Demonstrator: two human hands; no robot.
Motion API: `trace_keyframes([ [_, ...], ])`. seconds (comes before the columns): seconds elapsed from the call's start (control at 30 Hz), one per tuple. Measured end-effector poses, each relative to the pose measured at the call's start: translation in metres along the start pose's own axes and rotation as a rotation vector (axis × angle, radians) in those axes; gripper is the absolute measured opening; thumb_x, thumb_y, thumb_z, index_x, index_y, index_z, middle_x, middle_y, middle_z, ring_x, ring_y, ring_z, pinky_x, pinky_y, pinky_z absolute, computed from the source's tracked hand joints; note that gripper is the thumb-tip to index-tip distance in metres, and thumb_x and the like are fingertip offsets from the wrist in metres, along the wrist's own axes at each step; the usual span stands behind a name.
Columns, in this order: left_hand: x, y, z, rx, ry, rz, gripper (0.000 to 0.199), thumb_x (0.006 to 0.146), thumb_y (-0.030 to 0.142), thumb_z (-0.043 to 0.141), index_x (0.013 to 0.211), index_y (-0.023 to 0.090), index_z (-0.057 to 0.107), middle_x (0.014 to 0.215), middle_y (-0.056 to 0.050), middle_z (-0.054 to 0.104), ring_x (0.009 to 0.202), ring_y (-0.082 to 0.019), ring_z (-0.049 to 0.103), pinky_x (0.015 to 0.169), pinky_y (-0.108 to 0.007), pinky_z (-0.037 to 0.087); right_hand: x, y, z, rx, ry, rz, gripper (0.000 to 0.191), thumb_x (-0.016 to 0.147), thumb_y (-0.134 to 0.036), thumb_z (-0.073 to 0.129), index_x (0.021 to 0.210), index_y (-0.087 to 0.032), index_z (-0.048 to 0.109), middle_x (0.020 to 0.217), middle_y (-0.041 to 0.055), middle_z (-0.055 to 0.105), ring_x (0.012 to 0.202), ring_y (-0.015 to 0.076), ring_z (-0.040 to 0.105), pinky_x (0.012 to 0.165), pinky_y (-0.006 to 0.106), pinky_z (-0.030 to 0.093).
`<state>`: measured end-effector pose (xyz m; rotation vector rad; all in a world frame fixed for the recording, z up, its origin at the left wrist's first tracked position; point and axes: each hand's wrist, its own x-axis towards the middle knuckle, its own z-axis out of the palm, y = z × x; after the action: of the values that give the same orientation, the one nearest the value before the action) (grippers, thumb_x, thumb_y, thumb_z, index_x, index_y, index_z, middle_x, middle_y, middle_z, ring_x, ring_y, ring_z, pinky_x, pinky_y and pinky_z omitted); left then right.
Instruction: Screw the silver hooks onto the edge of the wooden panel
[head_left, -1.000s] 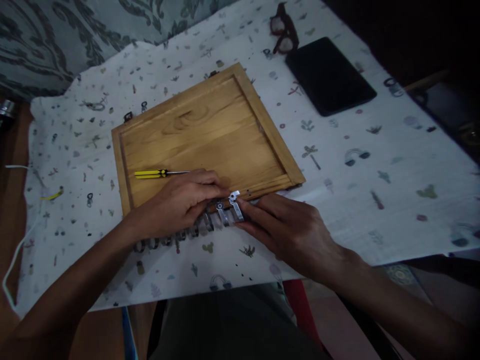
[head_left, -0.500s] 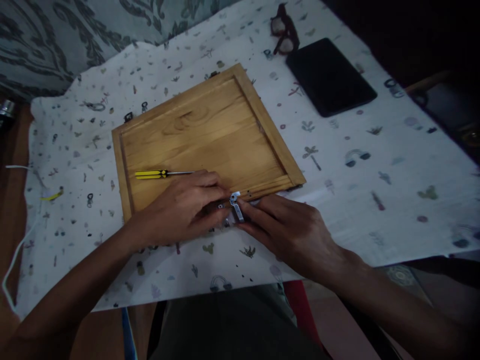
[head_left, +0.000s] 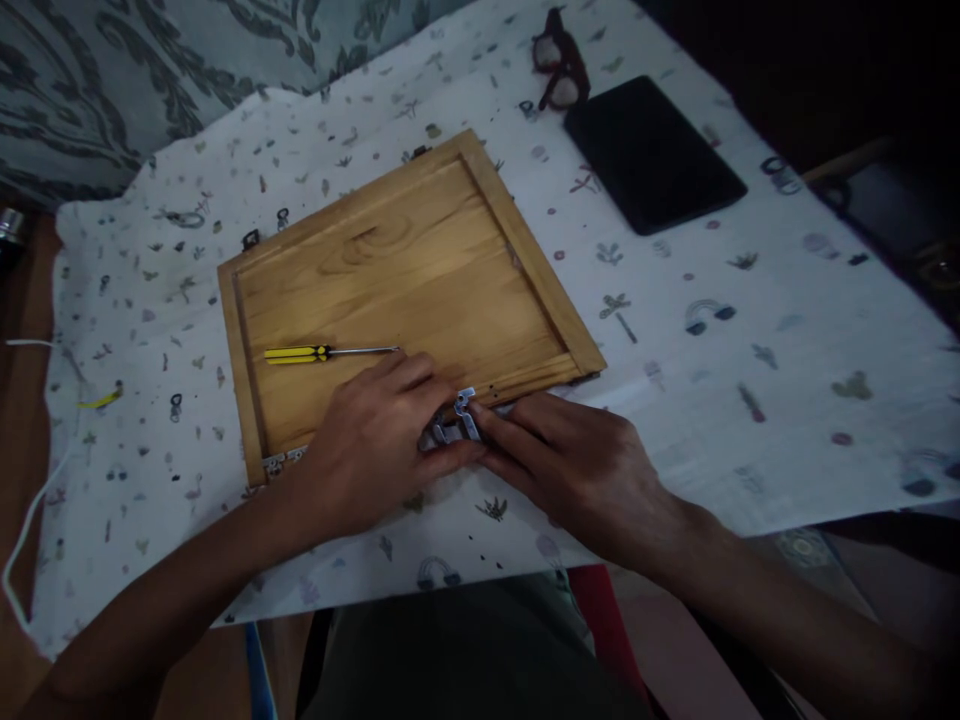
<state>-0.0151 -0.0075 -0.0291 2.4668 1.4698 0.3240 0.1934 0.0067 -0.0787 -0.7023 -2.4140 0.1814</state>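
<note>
A metal hinge (head_left: 466,408) sits at the near edge of a framed wooden panel (head_left: 390,270), beside two small dark holes in the wood. My left hand (head_left: 382,440) grips the hinge from the left, its thumb below and fingers above. From the right, my right hand (head_left: 574,450) pinches the same hinge between thumb and forefinger. Another metal hinge (head_left: 279,462) is on the panel's near left corner, partly behind my left wrist. A screwdriver (head_left: 300,354) with a yellow and black handle lies on the panel, its tip close to my left knuckles.
The table has a white printed cloth (head_left: 675,420). A black tablet (head_left: 652,150) and brown-framed glasses (head_left: 559,62) lie at the back right. A white cable (head_left: 34,490) runs along the left edge. Dark catches (head_left: 250,238) stick out from the panel's far edge.
My left hand has shifted slightly down and its thumb now reaches under the hinge to the right thumb. The screwdriver tip and the left corner hinge have come into sight.
</note>
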Motion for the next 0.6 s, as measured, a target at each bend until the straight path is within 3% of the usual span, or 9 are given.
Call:
trace_keyframes([
  [0.2, 0.0, 0.0028, 0.0014, 0.001, 0.019, -0.023, 0.047, 0.097, 0.056, 0.052, 0.091, 0.013, 0.071, 0.094, -0.01, 0.072, 0.086, -0.026, 0.068, 0.071, -0.042, 0.057, 0.001, 0.0001, 0.0, -0.009, 0.011, 0.009, 0.022, 0.103, -0.025, 0.056, 0.108, -0.007, 0.069, 0.071, 0.0019, 0.065, 0.064, 0.0139, 0.061, 0.056, 0.027, 0.048],
  [0.6, 0.0035, 0.0059, -0.0067, -0.044, -0.051, -0.057, 0.038, 0.093, 0.052, 0.063, 0.087, 0.015, 0.069, 0.097, -0.009, 0.072, 0.087, -0.024, 0.067, 0.074, -0.041, 0.058, -0.0048, 0.0029, -0.0014, 0.067, -0.009, 0.02, 0.023, 0.101, -0.021, 0.058, 0.114, -0.005, 0.067, 0.083, 0.0078, 0.072, 0.073, 0.0184, 0.067, 0.062, 0.031, 0.055],
])
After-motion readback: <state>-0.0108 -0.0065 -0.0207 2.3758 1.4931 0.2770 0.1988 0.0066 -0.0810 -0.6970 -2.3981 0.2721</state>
